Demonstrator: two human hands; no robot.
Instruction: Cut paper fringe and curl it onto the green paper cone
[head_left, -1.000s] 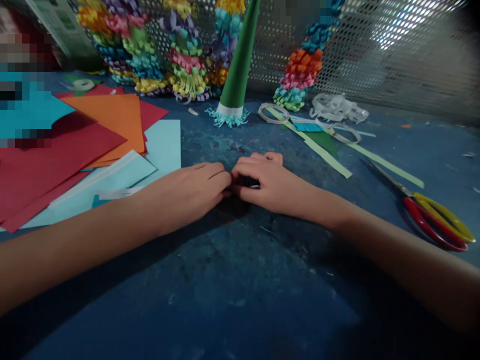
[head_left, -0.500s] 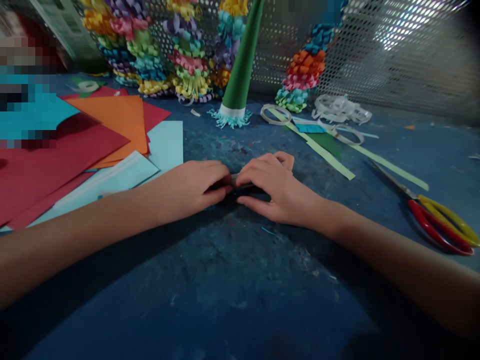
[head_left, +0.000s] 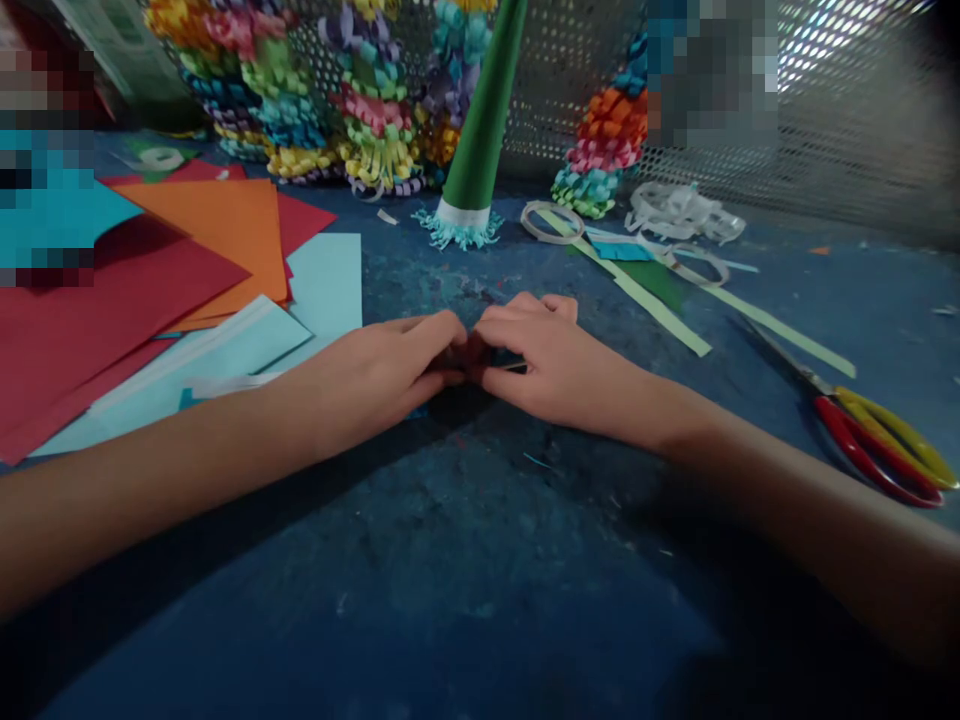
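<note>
From where I stand, the two hands have just drawn back together: half a second ago a gap with a thin greyish edge showed between their fingertips, and now the tips meet over the dark table (head_left: pixel 480 560). The left hand (head_left: pixel 390 370) is curled, thumb near fingers; the right hand (head_left: pixel 536 350) arches, with a thin pale strip (head_left: pixel 516 367) in the hollow between thumb and forefinger. How firmly either grips, I can't tell. A blue scrap (head_left: pixel 418 411) now peeks out under the left hand, towards eight o'clock. To me it looks like small work being fiddled closed. The green cone (head_left: pixel 484 130) stands at twelve o'clock, paper sheets (head_left: pixel 322 275) at ten, scissors (head_left: pixel 862 445) between three and four.
</note>
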